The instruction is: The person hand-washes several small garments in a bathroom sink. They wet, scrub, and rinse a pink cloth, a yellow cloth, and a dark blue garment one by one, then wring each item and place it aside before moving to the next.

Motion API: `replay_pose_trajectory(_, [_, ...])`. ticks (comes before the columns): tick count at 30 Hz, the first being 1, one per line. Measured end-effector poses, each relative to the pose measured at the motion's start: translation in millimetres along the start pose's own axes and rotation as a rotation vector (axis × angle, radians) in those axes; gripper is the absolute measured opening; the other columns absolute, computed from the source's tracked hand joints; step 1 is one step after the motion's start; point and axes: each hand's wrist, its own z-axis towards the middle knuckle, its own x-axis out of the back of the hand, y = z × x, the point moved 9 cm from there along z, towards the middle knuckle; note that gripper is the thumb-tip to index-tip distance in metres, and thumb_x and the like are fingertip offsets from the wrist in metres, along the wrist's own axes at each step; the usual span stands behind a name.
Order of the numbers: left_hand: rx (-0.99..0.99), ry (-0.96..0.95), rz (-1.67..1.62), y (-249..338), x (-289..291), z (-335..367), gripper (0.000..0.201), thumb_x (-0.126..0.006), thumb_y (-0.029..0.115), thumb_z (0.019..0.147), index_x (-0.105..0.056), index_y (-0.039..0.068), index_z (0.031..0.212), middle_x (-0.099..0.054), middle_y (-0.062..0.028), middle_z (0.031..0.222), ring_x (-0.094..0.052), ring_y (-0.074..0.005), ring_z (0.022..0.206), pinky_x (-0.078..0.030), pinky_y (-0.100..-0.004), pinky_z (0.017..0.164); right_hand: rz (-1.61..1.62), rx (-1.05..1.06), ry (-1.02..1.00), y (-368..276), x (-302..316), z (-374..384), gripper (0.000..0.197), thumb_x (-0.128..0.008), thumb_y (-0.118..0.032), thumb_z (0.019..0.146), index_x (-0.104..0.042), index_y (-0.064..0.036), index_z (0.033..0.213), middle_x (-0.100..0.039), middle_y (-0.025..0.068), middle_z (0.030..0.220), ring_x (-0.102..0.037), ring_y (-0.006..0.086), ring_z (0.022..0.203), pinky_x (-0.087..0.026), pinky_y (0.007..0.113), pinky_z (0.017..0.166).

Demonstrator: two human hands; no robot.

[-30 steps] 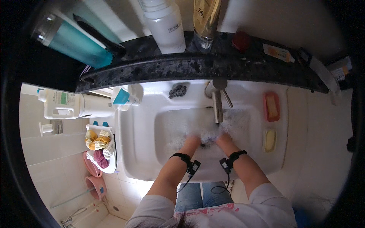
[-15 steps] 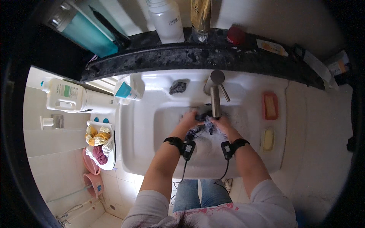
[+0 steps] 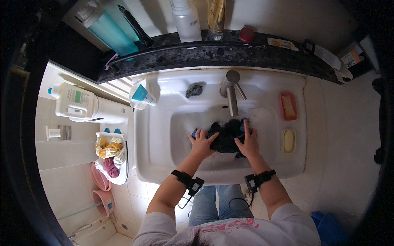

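A dark, wet garment (image 3: 226, 136), black with blue parts at its ends, lies bunched in the white sink (image 3: 180, 141) below the faucet. My left hand (image 3: 201, 143) rests on its left end with fingers spread. On the right end, my right hand (image 3: 248, 141) has its index finger stretched forward and its thumb apart, touching the cloth. Each wrist carries a black strap with a small box. The metal faucet (image 3: 232, 96) stands just beyond the garment, and no stream from it is visible.
A soap bar (image 3: 289, 140) and a brush-like block in a pink dish (image 3: 288, 105) sit on the right rim. A dark scouring pad (image 3: 194, 90) and a blue-white tube (image 3: 143, 95) are at the back left. Bottles line the black shelf (image 3: 172, 57). Crumpled clothes (image 3: 110, 151) lie left.
Both hands have drawn back from under the faucet, and the garment is now spread wider between them. Their fingers have spread over it. The view has shifted slightly.
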Motion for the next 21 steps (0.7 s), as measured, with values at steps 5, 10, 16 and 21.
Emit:
replay_pose_trajectory(5, [0.048,-0.072,-0.053,0.4,-25.3,26.7,0.099,-0.078,0.019,0.063,-0.022,0.05,0.138,-0.01,-0.0123,0.149,-0.026,-0.0467,0.129,-0.036,-0.0692,0.084,-0.399,0.17,-0.229,-5.5,-44.4,19.9,0.085,-0.059,-0.05,0.082,-0.005,-0.0314,0.145,-0.008,0.025,0.147,-0.033,0.0513,0.123,-0.04,0.051,0.096])
replay_pose_trajectory(10, [0.031,-0.257,-0.128,0.3,-77.8,53.1,0.076,-0.064,0.012,0.076,-0.03,0.043,0.136,-0.035,-0.0143,0.139,-0.049,-0.0344,0.116,-0.048,-0.0436,0.085,-0.285,0.117,-0.59,16.5,-108.7,28.4,0.057,-0.053,-0.03,0.087,-0.031,-0.0164,0.138,-0.032,0.023,0.136,-0.052,0.0398,0.108,-0.047,0.046,0.087])
replay_pose_trajectory(16, [0.026,-0.293,0.019,-5.8,-113.4,91.9,0.035,-0.051,0.02,0.087,-0.054,0.024,0.122,-0.058,-0.0079,0.118,-0.054,-0.0247,0.11,-0.046,-0.0379,0.086,-0.11,0.038,-0.486,10.7,-111.5,68.1,0.029,-0.049,-0.014,0.086,-0.057,-0.0044,0.113,-0.058,0.0206,0.106,-0.057,0.0355,0.099,-0.047,0.043,0.082])
replay_pose_trajectory(21, [0.008,-0.345,0.156,-2.1,-115.2,115.2,0.017,-0.055,0.017,0.084,-0.066,0.007,0.092,-0.066,-0.0115,0.093,-0.062,-0.029,0.094,-0.05,-0.0453,0.075,-0.016,-0.028,-0.462,-7.4,-94.7,107.6,0.031,-0.049,-0.014,0.087,-0.054,-0.0056,0.117,-0.054,0.0201,0.114,-0.055,0.0345,0.103,-0.047,0.043,0.083])
